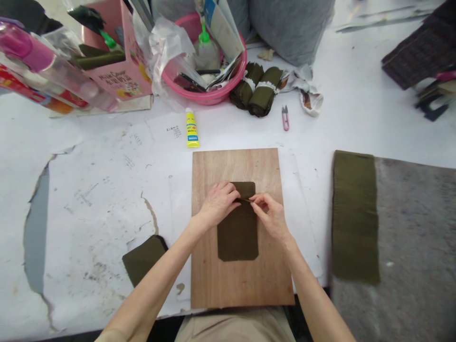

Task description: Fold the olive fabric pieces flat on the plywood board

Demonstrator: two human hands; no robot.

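A small olive-green fabric piece (238,232) lies on a wooden board (242,280) in front of me. My left hand (219,203) rests on the upper part of the fabric with its fingers curled and pressing down. My right hand (271,214) meets it from the right, fingertips pinched on something thin at the fabric's surface, too small to name. The fingertips of both hands nearly touch over the fabric.
A long olive fabric strip (355,216) lies on a grey felt mat (416,247) at right. Another olive piece (144,259) sits left of the board. Behind are a yellow glue tube (191,128), thread snips (285,118), rolled olive fabric (258,89), a pink basin (210,95) and a pink box (124,71).
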